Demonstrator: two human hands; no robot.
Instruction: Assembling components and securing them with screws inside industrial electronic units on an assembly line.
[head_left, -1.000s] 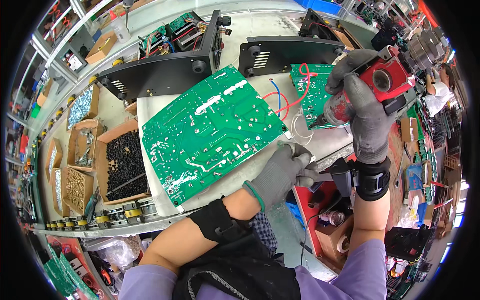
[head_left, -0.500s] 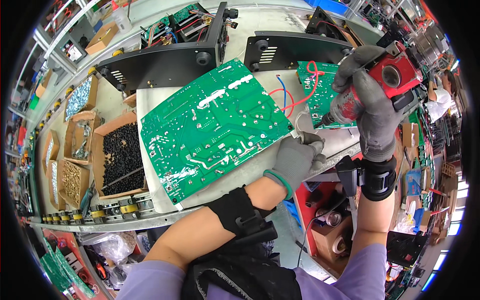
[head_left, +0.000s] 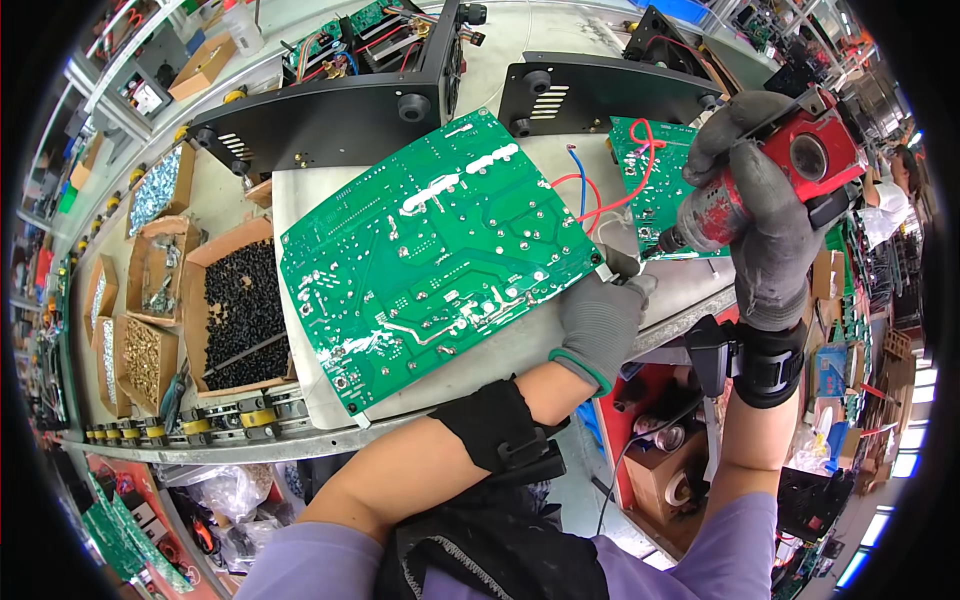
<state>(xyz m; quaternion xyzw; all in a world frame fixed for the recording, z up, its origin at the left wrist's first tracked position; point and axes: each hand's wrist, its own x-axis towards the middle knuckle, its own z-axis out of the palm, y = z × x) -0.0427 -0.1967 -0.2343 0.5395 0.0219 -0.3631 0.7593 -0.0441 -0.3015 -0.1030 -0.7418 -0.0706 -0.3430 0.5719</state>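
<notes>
My right hand (head_left: 765, 215), in a grey glove, grips a red power screwdriver (head_left: 712, 212) whose dark tip points down and left at the near-left edge of a smaller green circuit board (head_left: 655, 185). Just below that tip is my left hand (head_left: 605, 315), also gloved. Its fingers are closed together, and what they pinch, if anything, is hidden. The left hand lies against the right corner of a large green circuit board (head_left: 430, 260), solder side up, beside a white standoff (head_left: 603, 270). Red wires (head_left: 610, 208) and a blue wire (head_left: 578, 165) run between the two boards.
Two black metal housings (head_left: 345, 130) (head_left: 610, 98) stand behind the boards. On the left are cardboard boxes of black screws (head_left: 245, 310), brass-coloured parts (head_left: 145, 365) and silvery parts (head_left: 160, 190). A metal rail with yellow rollers (head_left: 258, 415) borders the bench. A person (head_left: 885, 195) is at far right.
My left hand has moved right and its fingertips up toward the screwdriver's tip. The screwdriver and my right hand have shifted slightly right. The view has shifted a little too.
</notes>
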